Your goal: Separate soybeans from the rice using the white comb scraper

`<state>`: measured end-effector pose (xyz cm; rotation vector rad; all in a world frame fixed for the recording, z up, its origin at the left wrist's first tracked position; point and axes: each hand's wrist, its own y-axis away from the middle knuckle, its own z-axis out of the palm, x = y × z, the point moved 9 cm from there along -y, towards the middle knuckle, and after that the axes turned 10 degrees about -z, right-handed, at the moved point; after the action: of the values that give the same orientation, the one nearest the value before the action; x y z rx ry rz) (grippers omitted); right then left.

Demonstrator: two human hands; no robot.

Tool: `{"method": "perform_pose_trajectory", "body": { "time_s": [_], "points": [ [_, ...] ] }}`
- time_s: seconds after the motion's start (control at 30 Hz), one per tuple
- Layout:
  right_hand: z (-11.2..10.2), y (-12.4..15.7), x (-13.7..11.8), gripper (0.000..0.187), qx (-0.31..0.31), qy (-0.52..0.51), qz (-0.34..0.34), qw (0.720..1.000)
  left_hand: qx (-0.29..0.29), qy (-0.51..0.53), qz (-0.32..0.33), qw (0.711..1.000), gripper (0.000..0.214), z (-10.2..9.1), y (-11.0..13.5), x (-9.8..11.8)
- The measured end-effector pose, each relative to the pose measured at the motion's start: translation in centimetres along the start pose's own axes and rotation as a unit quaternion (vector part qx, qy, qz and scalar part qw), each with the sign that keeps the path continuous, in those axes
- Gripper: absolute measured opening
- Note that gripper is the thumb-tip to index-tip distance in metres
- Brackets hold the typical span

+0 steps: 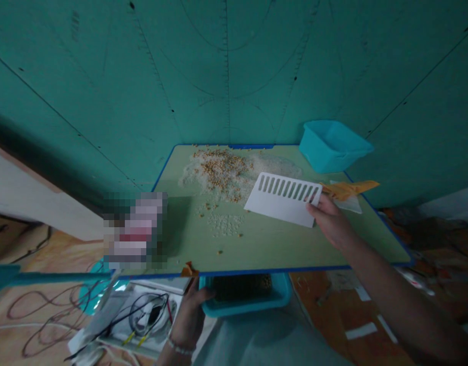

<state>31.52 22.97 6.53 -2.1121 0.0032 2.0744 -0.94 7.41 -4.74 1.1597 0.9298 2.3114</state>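
Note:
My right hand grips the right end of a white slotted plastic scraper, which is held tilted over the green tabletop. Left of the scraper, tan beans lie mixed with a spread of white rice-like grains. A small patch of the grains sits nearer the front edge. Below that edge, my left hand is wrapped round the left rim of a teal plastic basin. Dark contents and some beans show inside the basin, partly hidden under the table.
A turquoise bin stands at the table's back right. Beside it lies a crumpled orange wrapper. A blurred-out box is at the left edge. Below left, a white tray holds coiled cables. A green wall rises behind.

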Motion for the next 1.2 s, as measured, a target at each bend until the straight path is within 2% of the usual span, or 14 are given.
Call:
{"method": "perform_pose_trajectory", "body": {
  "time_s": [0.2,0.37,0.67,0.87,1.03,1.2],
  "points": [
    [0.4,0.4,0.0,0.03,-0.029,0.01,0.005,1.0,-0.016,0.008,0.007,1.0,0.046,-0.7,-0.5,-0.4],
    [0.6,2.0,0.3,0.031,-0.04,-0.013,0.036,0.998,-0.014,-0.013,0.005,1.0,0.041,-0.3,0.1,0.0],
    [2.7,4.3,1.0,0.036,-0.069,-0.047,0.09,0.992,-0.018,-0.011,0.001,1.0,0.044,-0.2,0.3,0.2],
    [3.5,5.5,1.1,0.03,-0.089,-0.055,0.103,0.989,-0.009,-0.016,-0.007,1.0,0.052,-0.3,0.2,0.0],
    [5.2,6.1,1.1,0.026,-0.121,-0.058,0.106,0.985,-0.01,-0.019,0.008,1.0,0.055,-0.2,0.5,0.4],
    [6.6,6.6,1.0,0.024,-0.137,-0.048,0.106,0.984,-0.022,-0.015,0.002,1.0,0.042,0.1,0.7,0.2]
  ]
}}
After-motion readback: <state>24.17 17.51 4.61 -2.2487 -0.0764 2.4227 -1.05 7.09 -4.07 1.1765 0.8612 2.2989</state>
